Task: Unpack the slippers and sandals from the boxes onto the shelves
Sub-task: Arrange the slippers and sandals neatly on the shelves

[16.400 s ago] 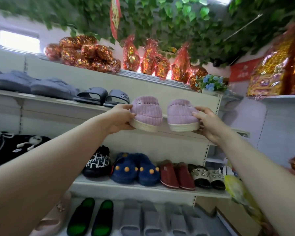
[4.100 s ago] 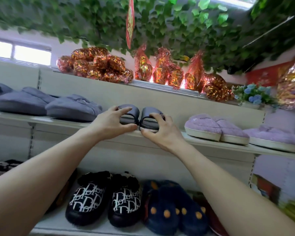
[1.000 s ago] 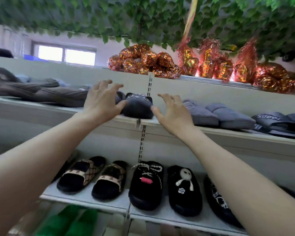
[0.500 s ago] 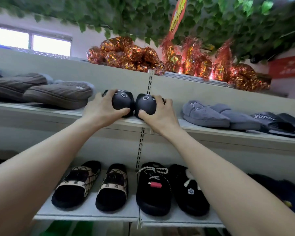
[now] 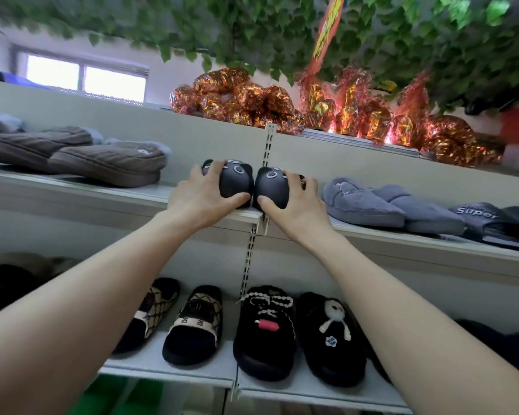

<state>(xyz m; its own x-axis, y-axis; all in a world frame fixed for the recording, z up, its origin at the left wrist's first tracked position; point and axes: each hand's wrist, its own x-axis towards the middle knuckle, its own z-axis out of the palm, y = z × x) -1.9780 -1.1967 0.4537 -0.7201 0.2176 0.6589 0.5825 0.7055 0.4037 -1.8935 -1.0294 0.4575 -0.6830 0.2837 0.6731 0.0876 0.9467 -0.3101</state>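
Two black slippers with cartoon eyes stand side by side on the upper shelf [image 5: 72, 193], toes toward me. My left hand [image 5: 201, 196] grips the left black slipper [image 5: 237, 181], thumb under its toe and fingers over its top. My right hand [image 5: 297, 205] grips the right black slipper [image 5: 271, 187] the same way. The two slippers touch each other right at the shelf's upright slotted post [image 5: 268, 142].
Brown ribbed slippers [image 5: 108, 163] lie left of my hands, grey fluffy slippers [image 5: 369, 202] and dark "Super" slides [image 5: 489, 217] to the right. The lower shelf [image 5: 168, 369] holds checked sandals [image 5: 192, 324] and black plush slippers [image 5: 264, 327]. Foil-wrapped packs [image 5: 237, 97] sit on top, under hanging leaves.
My view shifted left along the shelf from the grey slides. Both hands closed on the black slippers half a second ago and still hold them; the pair sits closer together.
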